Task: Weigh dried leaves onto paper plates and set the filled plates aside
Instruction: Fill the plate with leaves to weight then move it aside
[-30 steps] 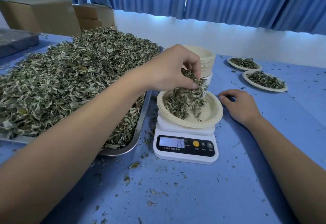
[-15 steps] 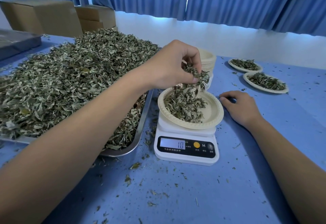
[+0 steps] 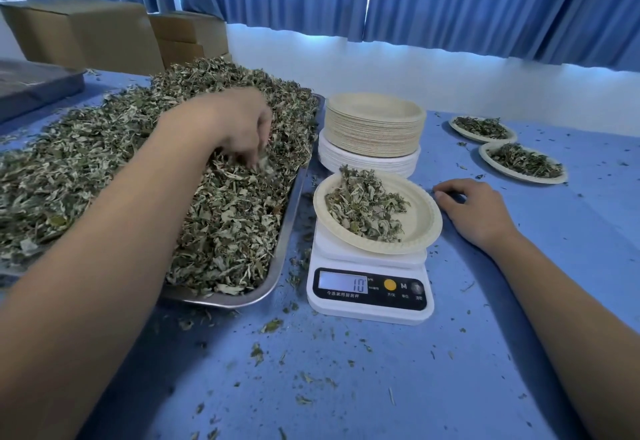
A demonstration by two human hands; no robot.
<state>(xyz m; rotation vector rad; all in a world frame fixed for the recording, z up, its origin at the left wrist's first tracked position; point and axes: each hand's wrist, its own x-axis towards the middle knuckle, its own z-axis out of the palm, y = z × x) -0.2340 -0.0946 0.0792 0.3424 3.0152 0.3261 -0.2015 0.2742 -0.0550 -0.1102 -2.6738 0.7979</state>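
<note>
Our left hand point(image 3: 239, 131) swings from the paper plate point(image 3: 422, 221) back into the dried leaves point(image 3: 225, 231), grip too blurred to tell; right of it the scale point(image 3: 369, 313) reads 10, so we judge this portion done.

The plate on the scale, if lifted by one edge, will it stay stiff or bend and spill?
The plate is thin paper, so it probably flexes a little. The leaves are heaped toward its left side, so it may tilt that way. The scale reads 10, so it should feel light.
</note>
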